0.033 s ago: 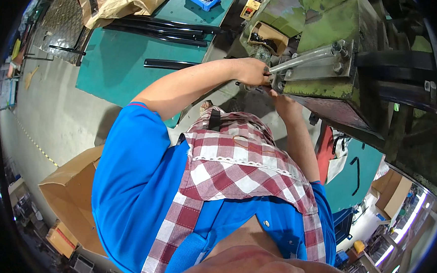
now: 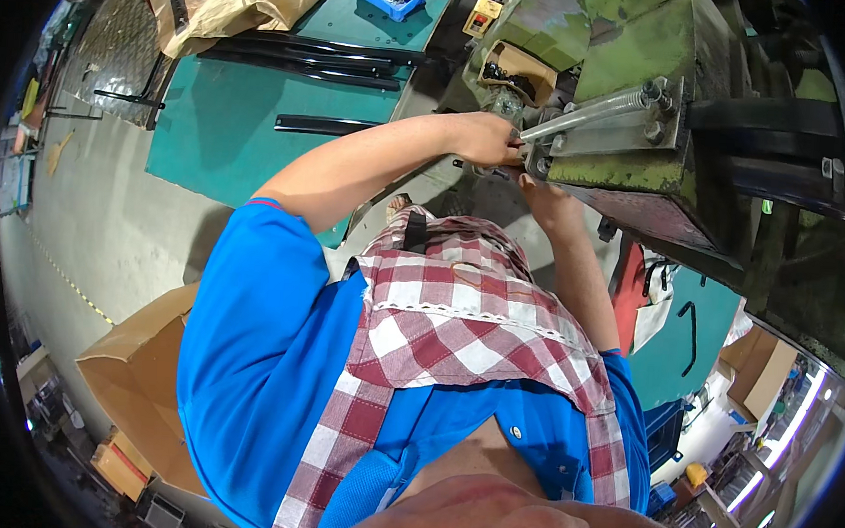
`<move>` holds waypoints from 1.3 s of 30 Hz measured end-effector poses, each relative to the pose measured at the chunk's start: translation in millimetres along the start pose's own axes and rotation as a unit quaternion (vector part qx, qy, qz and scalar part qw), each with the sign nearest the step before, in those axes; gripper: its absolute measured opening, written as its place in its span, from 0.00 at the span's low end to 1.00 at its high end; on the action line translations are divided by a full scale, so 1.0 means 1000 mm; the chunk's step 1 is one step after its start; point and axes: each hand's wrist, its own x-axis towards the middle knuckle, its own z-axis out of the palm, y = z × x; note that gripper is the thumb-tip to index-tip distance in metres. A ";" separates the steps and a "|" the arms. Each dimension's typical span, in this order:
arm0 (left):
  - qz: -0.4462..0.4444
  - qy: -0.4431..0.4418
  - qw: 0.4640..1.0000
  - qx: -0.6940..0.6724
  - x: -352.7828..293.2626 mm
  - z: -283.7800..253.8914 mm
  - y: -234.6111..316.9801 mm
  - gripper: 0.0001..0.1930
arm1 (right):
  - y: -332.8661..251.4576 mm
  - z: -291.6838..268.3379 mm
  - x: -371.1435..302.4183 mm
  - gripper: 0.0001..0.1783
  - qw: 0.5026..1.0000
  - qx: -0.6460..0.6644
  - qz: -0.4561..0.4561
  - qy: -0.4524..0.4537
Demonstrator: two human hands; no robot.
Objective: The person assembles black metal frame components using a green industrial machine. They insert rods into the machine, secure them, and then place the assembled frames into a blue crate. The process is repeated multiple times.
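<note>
My left hand [image 2: 487,139] reaches across to the working end of a green metal machine [image 2: 628,165], its fingers curled closed beside the end of a sloping metal rod [image 2: 588,116]. What those fingers grip is hidden. Just below, my right hand [image 2: 552,206] has its thumb and fingers pressed together under the machine's small metal fitting [image 2: 540,162]. A thin dark piece [image 2: 497,171] runs from beneath the left hand toward the right fingertips; its kind and which hand bears it are unclear. Behind the left hand an open cardboard box [image 2: 537,77] holds small black parts.
A green table [image 2: 209,148] at the left carries black tubes [image 2: 309,63], brown paper [image 2: 250,6] and a blue tray [image 2: 398,9] of small parts. A yellow switch box [image 2: 481,18] sits behind the machine. A large carton [image 2: 140,373] stands at lower left; another green table [image 2: 711,322] is at right.
My right hand has shifted slightly down and away from the left hand, and more of the thin dark piece shows between them. My left hand stays nearly in place.
</note>
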 end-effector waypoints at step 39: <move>0.152 0.017 0.988 0.018 0.035 0.020 -0.063 0.21 | -0.011 -0.013 0.015 0.10 0.999 0.051 -0.010 0.010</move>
